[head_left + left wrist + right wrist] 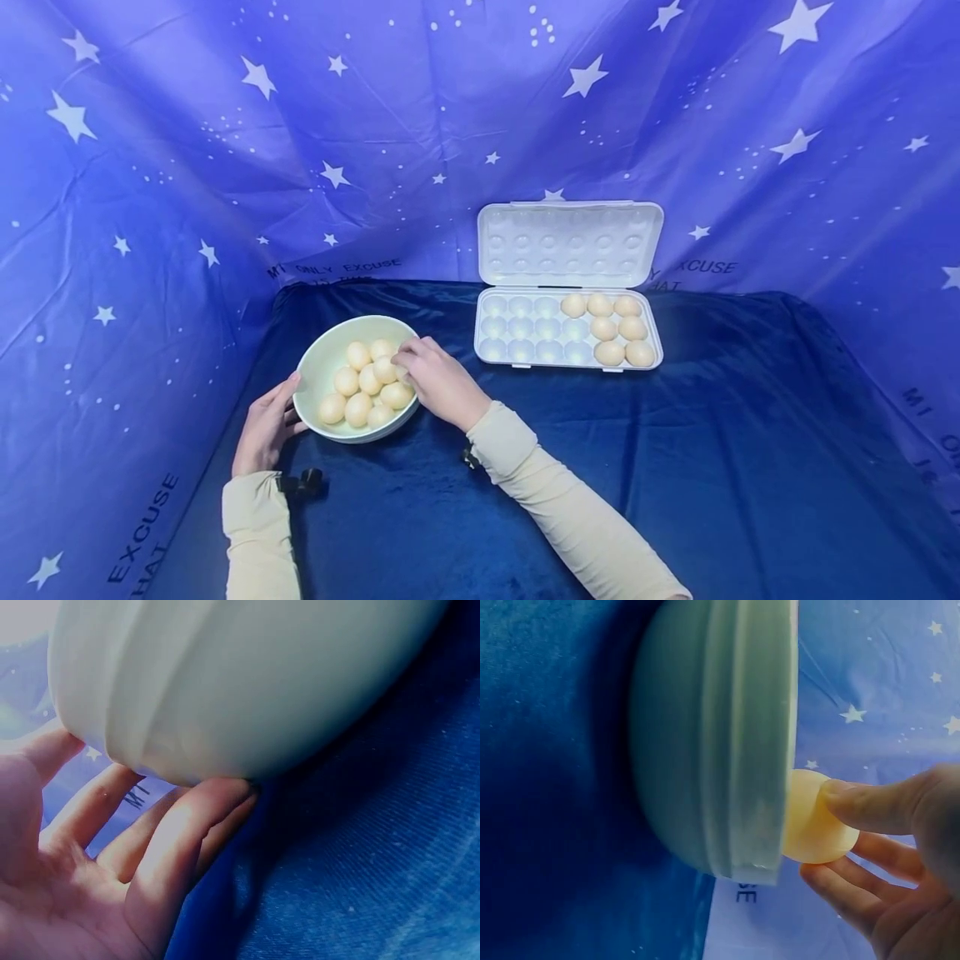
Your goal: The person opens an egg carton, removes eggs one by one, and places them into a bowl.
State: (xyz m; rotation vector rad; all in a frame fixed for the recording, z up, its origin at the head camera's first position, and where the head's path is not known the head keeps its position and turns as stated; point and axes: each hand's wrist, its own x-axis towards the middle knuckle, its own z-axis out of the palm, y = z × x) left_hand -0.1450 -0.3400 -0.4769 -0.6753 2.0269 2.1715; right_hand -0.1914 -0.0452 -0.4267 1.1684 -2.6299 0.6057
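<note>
Egg [814, 825] is at the rim of the pale bowl [321, 367]; I see the right hand [442, 379] pinching it between thumb and fingertips, forearm [577, 508] slanting in from the right. The left hand [262, 427] grips the bowl's outer side, thumb at the rim, fingers spread below.

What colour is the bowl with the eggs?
The bowl is pale green; it shows best in the head view.

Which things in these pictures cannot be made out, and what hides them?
Head view: how many eggs the bowl holds; upper ones cover others.
Left wrist view: the bowl's inside, behind its outer wall.
Right wrist view: part of the held egg, behind the bowl's rim.
</note>
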